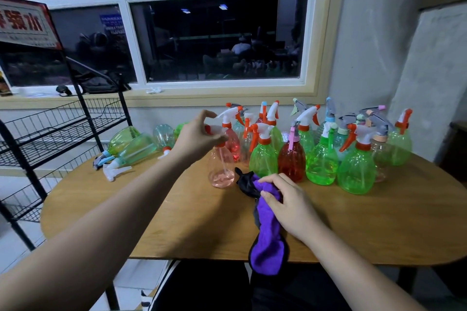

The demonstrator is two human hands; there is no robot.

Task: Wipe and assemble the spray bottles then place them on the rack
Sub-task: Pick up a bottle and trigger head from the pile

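Two grips busy: your left grip [199, 134] pinches the white spray head [214, 130] atop the pink bottle [221, 171]; your right grip [290, 203] clutches the purple cloth [269, 242] on the desk [177, 209].

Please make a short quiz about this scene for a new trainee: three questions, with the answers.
1. True or false: the left hand grips the spray head of the pale pink bottle.
2. The right hand holds: A) a red bottle; B) the purple cloth; C) the window frame.
3. Fill in: the green bottles nearest the rack are ___ on their sides.
Key: 1 true; 2 B; 3 lying.
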